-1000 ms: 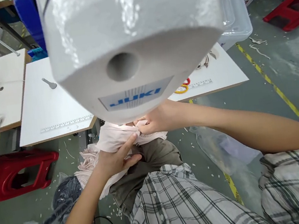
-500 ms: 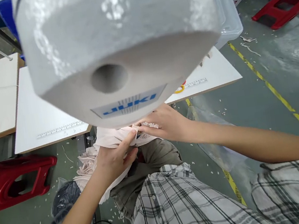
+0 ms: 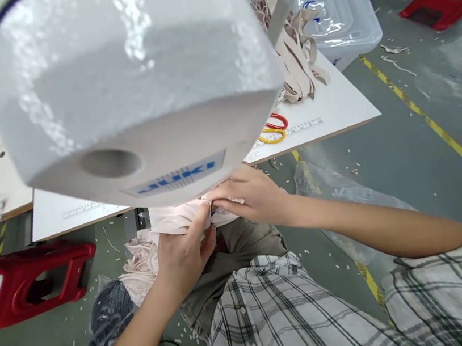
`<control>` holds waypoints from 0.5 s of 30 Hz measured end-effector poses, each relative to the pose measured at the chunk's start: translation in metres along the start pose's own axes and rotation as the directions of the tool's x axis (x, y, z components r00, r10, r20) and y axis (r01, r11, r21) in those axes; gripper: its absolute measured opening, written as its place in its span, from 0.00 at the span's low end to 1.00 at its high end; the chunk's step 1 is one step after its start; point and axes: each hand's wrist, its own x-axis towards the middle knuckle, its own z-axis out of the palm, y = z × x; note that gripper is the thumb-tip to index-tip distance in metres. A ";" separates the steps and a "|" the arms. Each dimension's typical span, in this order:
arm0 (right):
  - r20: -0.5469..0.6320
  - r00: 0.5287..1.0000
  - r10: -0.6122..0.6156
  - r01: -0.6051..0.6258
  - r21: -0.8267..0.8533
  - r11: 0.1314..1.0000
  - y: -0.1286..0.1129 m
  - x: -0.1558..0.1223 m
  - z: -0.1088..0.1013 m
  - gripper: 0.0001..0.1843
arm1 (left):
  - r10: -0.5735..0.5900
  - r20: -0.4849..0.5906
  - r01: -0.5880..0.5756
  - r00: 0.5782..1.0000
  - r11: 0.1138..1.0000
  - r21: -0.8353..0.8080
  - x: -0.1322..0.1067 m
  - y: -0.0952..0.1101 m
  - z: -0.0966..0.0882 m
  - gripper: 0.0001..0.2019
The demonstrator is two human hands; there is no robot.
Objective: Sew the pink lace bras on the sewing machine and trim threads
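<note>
A big white sewing machine head (image 3: pixel 129 90) fills the upper part of the view and hides the needle area. Under its lower edge lies pale pink fabric (image 3: pixel 169 219), partly bunched over my lap. My left hand (image 3: pixel 186 251) pinches a fold of this fabric between thumb and fingers. My right hand (image 3: pixel 251 193) rests on the same fabric just right of the left, fingers pressed together on its edge; the fingertips of both hands almost touch.
A white table (image 3: pixel 334 115) holds red and yellow scissors (image 3: pixel 272 130) and a heap of beige straps (image 3: pixel 296 60). Clear plastic bins (image 3: pixel 338 15) stand beyond. A red stool (image 3: pixel 27 282) is at left, a plastic bag (image 3: pixel 338 198) on the floor at right.
The view has swung, so the machine head sits further left and the straps and scissors show. My left hand has closed its thumb onto the fabric; both hands stay together under the machine.
</note>
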 end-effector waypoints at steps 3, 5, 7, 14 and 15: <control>-0.016 0.991 -0.133 0.132 -0.058 0.990 0.003 -0.005 0.004 0.15 | 0.002 0.058 -0.002 0.998 1.000 -0.006 -0.002 -0.005 -0.008 0.31; 0.001 0.989 -0.148 0.147 -0.100 0.984 0.004 -0.004 0.005 0.15 | 0.048 0.111 -0.045 0.993 0.999 -0.030 -0.003 -0.014 -0.013 0.30; 0.018 0.992 -0.127 0.128 -0.125 0.984 0.003 -0.003 0.003 0.14 | 0.117 0.133 -0.112 0.984 0.992 -0.050 -0.004 -0.024 -0.016 0.29; 0.118 0.963 0.243 -0.259 0.146 0.955 0.000 -0.011 0.000 0.16 | 0.061 0.138 -0.069 0.989 0.996 0.053 0.003 -0.020 -0.017 0.26; 0.152 0.927 0.344 -0.372 0.237 0.898 0.003 -0.010 0.002 0.17 | 0.042 0.137 -0.050 0.990 0.997 0.058 0.004 -0.015 -0.017 0.26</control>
